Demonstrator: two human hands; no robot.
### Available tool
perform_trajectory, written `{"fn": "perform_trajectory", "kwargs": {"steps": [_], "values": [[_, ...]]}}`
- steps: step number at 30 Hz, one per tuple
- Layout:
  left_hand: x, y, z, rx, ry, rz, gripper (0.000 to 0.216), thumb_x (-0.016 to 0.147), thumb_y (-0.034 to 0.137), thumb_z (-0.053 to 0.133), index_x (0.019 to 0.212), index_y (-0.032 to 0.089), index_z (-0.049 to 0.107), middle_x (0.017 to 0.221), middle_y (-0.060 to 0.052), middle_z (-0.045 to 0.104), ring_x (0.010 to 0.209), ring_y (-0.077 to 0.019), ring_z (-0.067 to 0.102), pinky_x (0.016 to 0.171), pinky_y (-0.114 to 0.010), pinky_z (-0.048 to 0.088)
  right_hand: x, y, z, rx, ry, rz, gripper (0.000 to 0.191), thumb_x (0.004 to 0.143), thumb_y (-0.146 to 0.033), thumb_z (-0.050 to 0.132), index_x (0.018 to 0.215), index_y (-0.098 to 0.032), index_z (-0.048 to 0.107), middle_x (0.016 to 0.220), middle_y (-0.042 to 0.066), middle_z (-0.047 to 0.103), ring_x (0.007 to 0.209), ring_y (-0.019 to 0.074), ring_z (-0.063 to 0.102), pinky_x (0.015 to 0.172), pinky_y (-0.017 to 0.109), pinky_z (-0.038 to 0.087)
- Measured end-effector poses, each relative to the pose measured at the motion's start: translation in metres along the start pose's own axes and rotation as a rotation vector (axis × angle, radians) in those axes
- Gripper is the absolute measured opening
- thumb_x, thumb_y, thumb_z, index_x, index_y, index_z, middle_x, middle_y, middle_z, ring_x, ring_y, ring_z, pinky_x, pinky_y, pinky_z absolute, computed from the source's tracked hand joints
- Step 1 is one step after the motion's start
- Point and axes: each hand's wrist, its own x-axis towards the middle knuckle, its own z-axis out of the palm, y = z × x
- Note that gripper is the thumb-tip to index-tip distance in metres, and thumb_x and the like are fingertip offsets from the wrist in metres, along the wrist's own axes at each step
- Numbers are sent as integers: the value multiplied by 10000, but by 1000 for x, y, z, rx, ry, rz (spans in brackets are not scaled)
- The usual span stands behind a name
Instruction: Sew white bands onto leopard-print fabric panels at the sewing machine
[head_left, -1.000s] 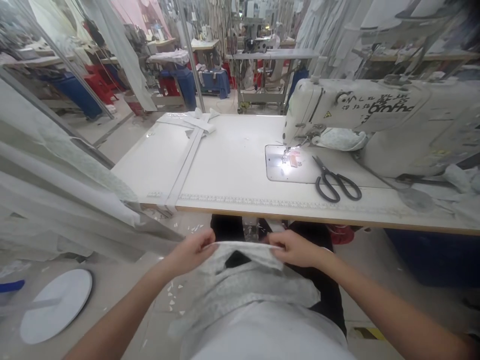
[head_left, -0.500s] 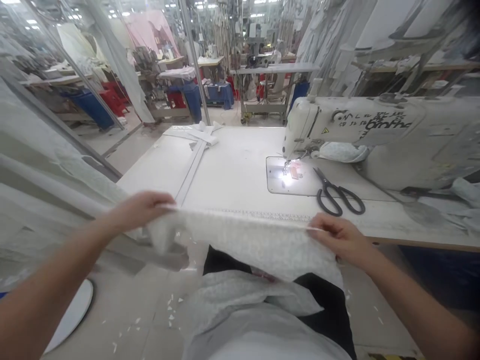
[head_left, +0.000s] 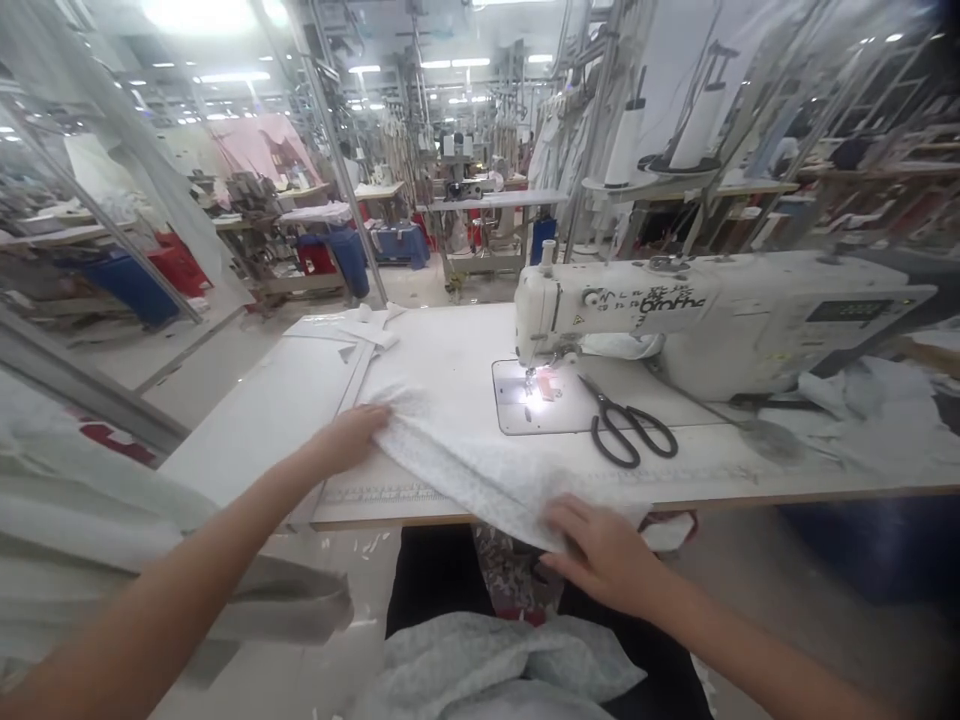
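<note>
A pale patterned fabric piece (head_left: 465, 465) lies slantwise over the front of the white sewing table (head_left: 442, 350), its near edge hanging past the table edge. At its left end, the fingers of my left hand (head_left: 356, 435) are closed on the cloth. My right hand (head_left: 600, 550) grips the near edge toward the other end, thumb below and fingers on top. Behind the fabric, the sewing machine (head_left: 600, 310) has its lamp lit over the needle plate (head_left: 510, 400). Black-handled scissors (head_left: 626, 425) rest right of the plate.
Fabric strips (head_left: 352, 345) lie at the table's left. A printed ruler scale (head_left: 390, 494) runs along its front edge. Crumpled cloth (head_left: 877, 410) sits right of the machine, and more cloth (head_left: 480, 660) covers my lap. Pale fabric (head_left: 90, 560) hangs at the left.
The fabric has gone from being stretched above my lap to lying on the table. My left hand moved forward over the tabletop, my right hand lower and leftward. The view tilted up.
</note>
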Motion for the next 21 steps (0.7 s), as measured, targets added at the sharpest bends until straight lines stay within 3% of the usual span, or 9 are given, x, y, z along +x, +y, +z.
{"fn": "perform_trajectory", "kwargs": {"steps": [4, 6, 8, 11, 14, 18, 21], "values": [[11, -7, -12, -21, -185, -89, 291, 717, 271, 453, 890, 216, 680, 1016, -50, 671, 912, -228, 623, 775, -300, 486, 17, 2, -8, 91, -16, 282, 398, 894, -310, 446, 1238, -116, 400, 719, 23, 608, 616, 183, 573, 549, 264, 382], [24, -1, -15, -17, -188, -129, 306, 742, 365, 454, 841, 185, 681, 905, -86, 681, 823, -251, 631, 718, -327, 488, 28, 2, -11, 117, -42, 381, 472, 918, -317, 399, 1325, -98, 306, 621, -4, 584, 566, 180, 555, 518, 252, 351], [39, 9, -11, -19, -137, -132, 328, 764, 372, 443, 904, 165, 656, 930, -106, 662, 867, -260, 614, 748, -339, 473, 39, 3, -13, 114, -67, 453, 454, 934, -298, 358, 1333, -90, 299, 564, -14, 556, 534, 174, 534, 486, 239, 311], [61, 22, 2, -63, -68, -68, 291, 787, 308, 419, 964, 188, 616, 1046, -87, 614, 945, -226, 584, 801, -305, 450, 51, 8, -15, 67, -70, 517, 261, 905, -219, 390, 1125, -116, 487, 571, 3, 556, 554, 168, 531, 477, 230, 268], [75, 25, 10, -121, -48, -19, 235, 792, 299, 414, 846, 189, 615, 978, -81, 606, 813, -200, 601, 705, -286, 465, 57, 13, -17, 46, -53, 521, 70, 858, -180, 455, 852, -162, 522, 616, 6, 569, 564, 150, 523, 476, 222, 250], [80, 21, 11, -172, -19, 13, 215, 791, 282, 410, 780, 169, 592, 926, -101, 591, 722, -210, 583, 632, -320, 464, 53, 15, -14, -6, 17, 505, 67, 851, -196, 483, 787, -191, 462, 585, -27, 521, 544, 143, 485, 490, 230, 238], [74, 32, 12, -214, 8, 82, 240, 803, 221, 377, 912, 170, 585, 1032, -106, 578, 901, -240, 563, 778, -367, 459, 48, 14, -10, -57, 87, 477, 134, 852, -203, 478, 729, -197, 426, 668, -5, 519, 614, 160, 481, 534, 250, 265]]}}
